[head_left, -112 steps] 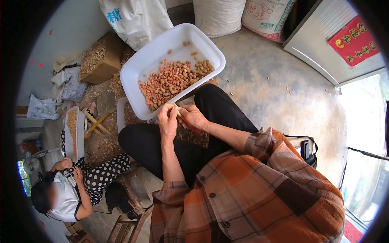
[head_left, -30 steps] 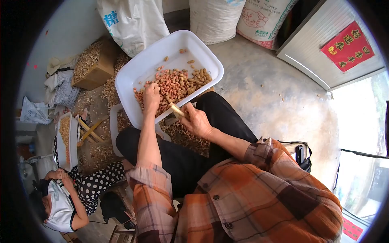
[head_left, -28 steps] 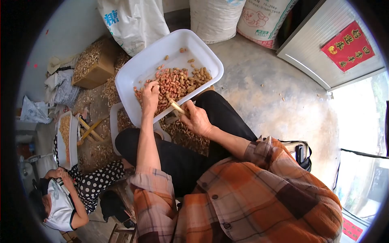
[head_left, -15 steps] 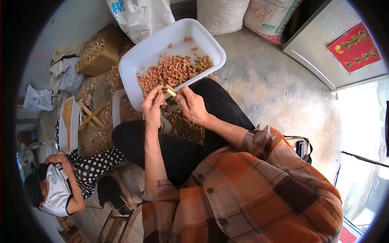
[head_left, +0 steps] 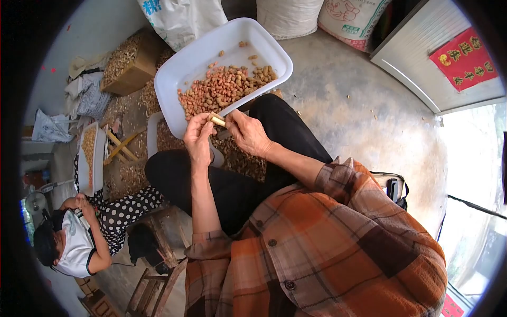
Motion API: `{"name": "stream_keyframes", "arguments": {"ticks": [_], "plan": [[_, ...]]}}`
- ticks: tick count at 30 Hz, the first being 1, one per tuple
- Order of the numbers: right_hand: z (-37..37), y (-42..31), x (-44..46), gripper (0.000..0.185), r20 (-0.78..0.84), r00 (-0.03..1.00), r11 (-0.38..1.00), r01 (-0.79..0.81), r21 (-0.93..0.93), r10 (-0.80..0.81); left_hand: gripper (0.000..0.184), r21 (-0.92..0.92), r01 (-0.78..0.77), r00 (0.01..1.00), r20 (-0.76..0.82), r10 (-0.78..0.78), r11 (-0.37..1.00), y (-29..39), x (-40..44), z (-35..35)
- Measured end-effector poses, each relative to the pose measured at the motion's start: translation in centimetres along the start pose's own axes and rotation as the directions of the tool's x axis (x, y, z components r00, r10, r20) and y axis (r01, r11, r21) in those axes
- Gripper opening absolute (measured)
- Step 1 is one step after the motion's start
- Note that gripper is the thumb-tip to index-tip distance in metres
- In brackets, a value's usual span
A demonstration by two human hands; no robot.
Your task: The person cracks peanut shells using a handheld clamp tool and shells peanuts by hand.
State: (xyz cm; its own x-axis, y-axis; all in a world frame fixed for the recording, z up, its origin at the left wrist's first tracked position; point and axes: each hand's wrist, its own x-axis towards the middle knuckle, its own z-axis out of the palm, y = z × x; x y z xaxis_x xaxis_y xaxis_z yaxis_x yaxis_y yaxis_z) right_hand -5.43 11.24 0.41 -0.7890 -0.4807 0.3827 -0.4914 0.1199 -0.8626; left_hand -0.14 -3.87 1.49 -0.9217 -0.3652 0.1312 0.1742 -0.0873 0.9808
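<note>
Over the near rim of a white plastic tub [head_left: 170,87], both of my hands meet. My right hand [head_left: 249,136] is closed around a short, pale split-bamboo pincer [head_left: 217,121], its tips pointing left. My left hand [head_left: 198,142] pinches at those tips, with what looks like an unshelled peanut, mostly hidden by the fingers. In the tub lie shelled pinkish peanuts [head_left: 203,95] on the left and unshelled peanuts [head_left: 259,78] on the right. Peanut shells [head_left: 245,161] are heaped below my hands, between my legs.
Another person [head_left: 79,238] sits at the lower left beside a second white tub [head_left: 97,158]. A cardboard box [head_left: 132,68] of shells and yellow wooden pieces [head_left: 120,147] are on the left. White sacks [head_left: 289,16] stand behind my tub. A wooden chair [head_left: 158,285] is at the lower left.
The bamboo pincer has tilted, and my hands have drawn closer together at its tips. The view has shifted slightly; the tub appears a little higher.
</note>
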Motion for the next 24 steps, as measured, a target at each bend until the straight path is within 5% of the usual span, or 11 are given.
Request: {"name": "stream_keyframes", "arguments": {"ticks": [9,14,20,24], "plan": [[-0.1,0.3,-0.1,0.013,0.042,0.999,0.996,-0.021,-0.084,0.025,0.021,0.49,-0.139,0.989,0.02,0.148,0.861,-0.4,-0.2,0.4],[-0.4,0.3,-0.1,0.014,0.066,0.997,0.991,-0.038,-0.126,0.047,0.021,0.44,-0.052,0.997,-0.027,0.071,0.896,0.1,-0.5,1.5],[-1.1,-0.1,0.5,0.023,0.134,0.914,0.891,-0.405,0.207,0.384,0.02,0.502,-0.138,0.989,0.026,0.145,0.854,-0.4,-0.2,1.5],[-0.9,1.1,0.8,0.027,0.266,0.857,0.855,-0.492,0.165,0.441,0.02,0.511,-0.079,0.996,0.015,0.083,0.856,-0.2,-0.4,1.6]]}}
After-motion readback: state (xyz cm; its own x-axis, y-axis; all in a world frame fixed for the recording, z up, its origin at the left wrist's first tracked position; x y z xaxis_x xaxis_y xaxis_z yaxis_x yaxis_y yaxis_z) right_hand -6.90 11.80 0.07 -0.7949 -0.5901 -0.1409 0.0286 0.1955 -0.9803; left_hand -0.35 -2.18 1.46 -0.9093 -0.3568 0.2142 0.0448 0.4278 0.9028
